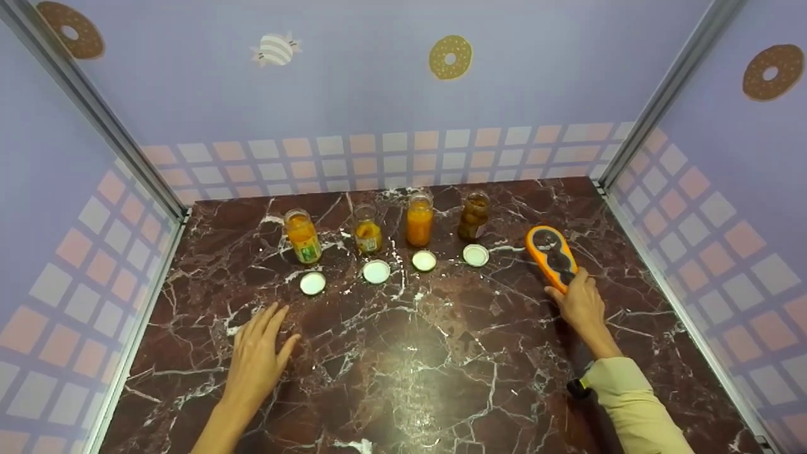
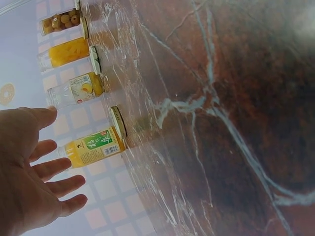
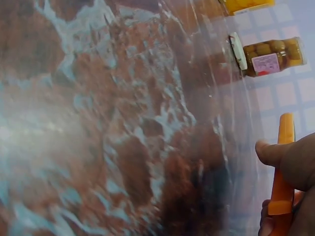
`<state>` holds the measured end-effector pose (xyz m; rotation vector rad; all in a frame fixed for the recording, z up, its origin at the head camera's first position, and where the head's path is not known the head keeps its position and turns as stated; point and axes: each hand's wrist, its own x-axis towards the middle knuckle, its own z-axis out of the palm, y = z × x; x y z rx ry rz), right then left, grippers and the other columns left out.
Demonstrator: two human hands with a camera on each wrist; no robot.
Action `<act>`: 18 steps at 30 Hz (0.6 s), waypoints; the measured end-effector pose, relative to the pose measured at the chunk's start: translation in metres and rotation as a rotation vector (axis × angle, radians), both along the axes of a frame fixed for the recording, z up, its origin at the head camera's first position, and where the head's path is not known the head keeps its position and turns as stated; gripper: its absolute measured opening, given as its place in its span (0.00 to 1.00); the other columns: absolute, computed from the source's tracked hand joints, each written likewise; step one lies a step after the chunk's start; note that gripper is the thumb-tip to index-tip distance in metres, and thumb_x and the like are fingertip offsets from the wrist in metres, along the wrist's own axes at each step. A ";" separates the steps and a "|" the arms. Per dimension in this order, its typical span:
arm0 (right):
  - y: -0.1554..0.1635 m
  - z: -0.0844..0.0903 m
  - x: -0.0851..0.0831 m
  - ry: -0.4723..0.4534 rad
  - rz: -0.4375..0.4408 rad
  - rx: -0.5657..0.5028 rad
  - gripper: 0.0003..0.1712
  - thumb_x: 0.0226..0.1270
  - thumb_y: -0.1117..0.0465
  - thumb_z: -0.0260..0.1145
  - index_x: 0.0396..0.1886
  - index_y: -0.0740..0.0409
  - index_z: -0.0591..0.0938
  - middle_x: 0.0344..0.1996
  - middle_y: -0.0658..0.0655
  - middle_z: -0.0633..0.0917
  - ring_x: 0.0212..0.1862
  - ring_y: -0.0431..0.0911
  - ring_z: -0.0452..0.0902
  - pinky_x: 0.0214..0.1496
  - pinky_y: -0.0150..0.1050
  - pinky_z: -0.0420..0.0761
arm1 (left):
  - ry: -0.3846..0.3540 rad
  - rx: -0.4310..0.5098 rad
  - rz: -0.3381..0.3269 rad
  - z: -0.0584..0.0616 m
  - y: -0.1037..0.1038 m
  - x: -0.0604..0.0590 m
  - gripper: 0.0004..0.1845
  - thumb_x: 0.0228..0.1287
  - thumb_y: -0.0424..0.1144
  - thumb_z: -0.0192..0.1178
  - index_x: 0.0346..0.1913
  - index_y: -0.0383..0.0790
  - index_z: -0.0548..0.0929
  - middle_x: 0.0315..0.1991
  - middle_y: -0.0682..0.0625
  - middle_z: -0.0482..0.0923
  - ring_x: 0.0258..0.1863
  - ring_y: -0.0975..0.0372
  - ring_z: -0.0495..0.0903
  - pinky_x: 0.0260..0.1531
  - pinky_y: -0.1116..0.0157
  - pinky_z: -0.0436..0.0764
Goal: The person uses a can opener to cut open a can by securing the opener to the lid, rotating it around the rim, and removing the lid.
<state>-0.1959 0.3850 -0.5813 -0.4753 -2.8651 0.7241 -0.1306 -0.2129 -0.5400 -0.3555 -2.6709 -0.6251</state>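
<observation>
Orange jar opener (image 1: 552,255) lying flat on the marble counter (image 1: 403,378), over by the right edge, round holes facing up. The right hand (image 1: 581,304) has hold of its near end, fingers curled around the handle, thumb laid along the side; the right wrist view shows that thumb pressed against the orange plastic (image 3: 281,182). Just left of the opener stands the dark jar of olives (image 1: 473,215), last in a row of four open jars along the back edge. Next to it the plain orange-filled jar (image 1: 419,219), then a smaller jar with a peach label (image 1: 367,228), then the green-labelled juice jar (image 1: 303,236) at the left end. In front of each jar, a white lid (image 1: 475,255), (image 1: 423,260), (image 1: 376,272), (image 1: 313,283) flat on the counter. Left hand (image 1: 258,356) lies palm down towards the near left corner, fingers straight and slightly spread, holding nothing, well apart from the lids. A cream sleeve (image 1: 633,407) covers the right forearm.
</observation>
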 end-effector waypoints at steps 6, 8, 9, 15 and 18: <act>-0.006 -0.011 0.002 0.002 -0.008 0.002 0.46 0.70 0.50 0.72 0.67 0.80 0.60 0.49 0.84 0.72 0.50 0.79 0.73 0.48 0.73 0.75 | -0.002 0.006 0.004 -0.004 -0.002 -0.001 0.33 0.62 0.36 0.74 0.69 0.31 0.75 0.69 0.32 0.72 0.67 0.37 0.71 0.67 0.38 0.65; -0.009 -0.012 0.002 0.007 -0.008 0.010 0.46 0.70 0.49 0.72 0.66 0.80 0.61 0.48 0.83 0.72 0.50 0.78 0.73 0.47 0.73 0.76 | -0.008 0.008 0.011 -0.004 -0.003 -0.001 0.33 0.62 0.35 0.74 0.69 0.31 0.75 0.69 0.32 0.72 0.67 0.37 0.71 0.67 0.39 0.65; -0.010 -0.012 0.003 0.007 -0.009 0.012 0.45 0.70 0.49 0.72 0.66 0.80 0.62 0.47 0.83 0.72 0.49 0.78 0.73 0.47 0.72 0.76 | -0.011 0.009 0.014 -0.005 -0.004 -0.001 0.34 0.62 0.35 0.74 0.69 0.31 0.74 0.69 0.32 0.72 0.67 0.37 0.71 0.67 0.39 0.65; -0.013 -0.013 0.004 0.006 -0.015 0.026 0.45 0.70 0.49 0.72 0.65 0.81 0.63 0.46 0.82 0.71 0.48 0.78 0.73 0.46 0.72 0.76 | -0.021 0.009 0.015 -0.005 -0.004 0.000 0.34 0.62 0.35 0.74 0.69 0.31 0.74 0.69 0.32 0.71 0.67 0.37 0.70 0.67 0.37 0.64; -0.014 -0.012 0.004 0.007 -0.011 0.040 0.43 0.70 0.49 0.72 0.62 0.82 0.64 0.45 0.82 0.71 0.47 0.78 0.73 0.45 0.72 0.76 | -0.028 0.003 0.012 -0.006 -0.004 0.001 0.33 0.64 0.36 0.73 0.70 0.30 0.73 0.69 0.31 0.71 0.67 0.37 0.70 0.67 0.36 0.64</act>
